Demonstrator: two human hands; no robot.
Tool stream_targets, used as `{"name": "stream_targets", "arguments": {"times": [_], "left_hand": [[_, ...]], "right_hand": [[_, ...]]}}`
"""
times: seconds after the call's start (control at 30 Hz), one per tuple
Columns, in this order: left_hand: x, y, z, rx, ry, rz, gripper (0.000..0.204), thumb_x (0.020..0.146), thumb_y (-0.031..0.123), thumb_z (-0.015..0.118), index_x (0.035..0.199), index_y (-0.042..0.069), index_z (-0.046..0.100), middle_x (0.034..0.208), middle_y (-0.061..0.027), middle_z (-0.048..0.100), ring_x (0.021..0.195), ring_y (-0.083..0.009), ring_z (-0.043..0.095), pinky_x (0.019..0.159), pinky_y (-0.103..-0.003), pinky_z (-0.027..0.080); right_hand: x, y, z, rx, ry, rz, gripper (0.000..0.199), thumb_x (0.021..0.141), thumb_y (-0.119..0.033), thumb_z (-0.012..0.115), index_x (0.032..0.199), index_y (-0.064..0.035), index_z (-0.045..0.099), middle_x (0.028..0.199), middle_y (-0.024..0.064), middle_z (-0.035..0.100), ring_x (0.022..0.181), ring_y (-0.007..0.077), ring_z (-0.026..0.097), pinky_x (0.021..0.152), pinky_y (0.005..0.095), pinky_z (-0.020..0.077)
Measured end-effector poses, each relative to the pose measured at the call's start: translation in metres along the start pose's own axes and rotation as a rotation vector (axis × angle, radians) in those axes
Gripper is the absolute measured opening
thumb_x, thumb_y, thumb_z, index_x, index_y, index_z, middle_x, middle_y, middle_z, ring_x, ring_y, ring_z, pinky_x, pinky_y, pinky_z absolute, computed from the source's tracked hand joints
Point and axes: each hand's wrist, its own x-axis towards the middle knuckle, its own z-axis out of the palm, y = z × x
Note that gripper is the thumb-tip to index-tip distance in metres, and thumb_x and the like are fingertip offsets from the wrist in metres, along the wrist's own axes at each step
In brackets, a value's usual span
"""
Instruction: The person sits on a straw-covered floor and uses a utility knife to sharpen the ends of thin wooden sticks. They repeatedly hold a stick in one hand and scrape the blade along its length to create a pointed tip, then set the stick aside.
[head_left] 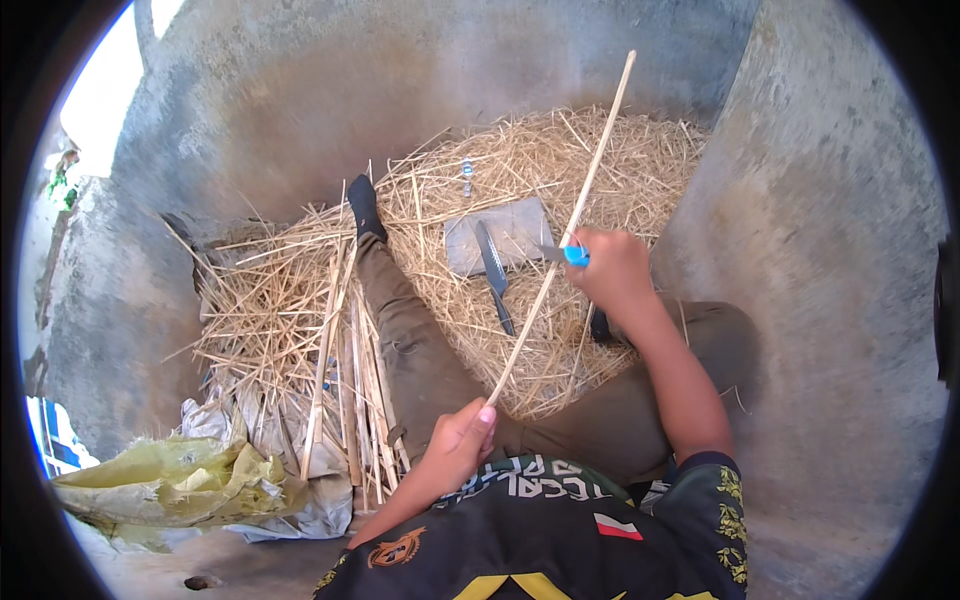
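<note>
A long, thin, pale stick (604,143), perhaps bamboo, slants from my lap up toward the far right. My left hand (461,440) is closed around its near end, close to my shirt. Farther along, my right hand (612,268) grips a small knife (575,255) with a bright blue handle. Its short blade lies across the stick, pointing left; whether it cuts in cannot be seen. Left of that blade, a larger dark knife (490,255) rests partly on a flat grey slab (520,228), its handle toward me.
Straw-like shavings (640,170) cover the ground between my legs and beyond. Piled sticks (290,320) lie left of my outstretched leg (405,310). A torn yellowish sack (190,480) sits at the near left. Concrete walls (820,200) rise behind and at the right.
</note>
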Motion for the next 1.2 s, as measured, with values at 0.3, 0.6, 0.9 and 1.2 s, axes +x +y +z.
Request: {"name": "stream_targets", "arguments": {"times": [0.3,0.6,0.9,1.2], "left_hand": [[0.001,-0.016,-0.002,0.056,-0.048,-0.029,0.038,0.109,0.039,0.047,0.085,0.008,0.047,0.067,0.0027,0.039,0.052,-0.0057,0.032,0.047,-0.023,0.029],[-0.013,-0.025,-0.042,-0.074,0.124,-0.062,0.025,0.107,0.035,0.051,0.104,0.010,0.054,0.066,0.0068,0.036,0.053,-0.0032,0.031,0.044,-0.022,0.021],[0.015,-0.011,-0.021,-0.053,0.178,-0.013,0.034,0.107,0.028,0.053,0.137,0.014,0.048,0.068,0.0080,0.039,0.054,-0.0017,0.032,0.046,-0.019,0.023],[0.000,-0.030,-0.021,0.059,0.040,0.003,0.030,0.109,0.024,0.049,0.134,0.006,0.049,0.068,0.0059,0.042,0.056,-0.0036,0.037,0.051,-0.020,0.031]], "right_hand": [[0.045,0.048,-0.023,-0.182,0.111,0.402,0.018,0.086,-0.025,0.068,0.091,-0.0101,0.077,0.084,0.0159,0.075,0.082,0.0349,0.074,0.071,0.0456,0.0587],[0.043,0.084,-0.019,-0.271,0.196,0.410,0.019,0.084,-0.026,0.070,0.088,-0.0073,0.072,0.079,0.0147,0.073,0.076,0.0368,0.072,0.068,0.0478,0.0568],[0.012,0.003,0.016,0.610,-0.005,0.174,0.029,0.090,-0.032,0.075,0.081,-0.0064,0.065,0.060,0.0002,0.057,0.051,0.0144,0.055,0.050,0.0350,0.0423],[0.020,0.034,0.010,1.286,-0.186,0.464,0.029,0.094,-0.029,0.071,0.103,-0.0019,0.071,0.070,0.0000,0.062,0.044,0.0010,0.040,0.039,0.0210,0.0238]]}}
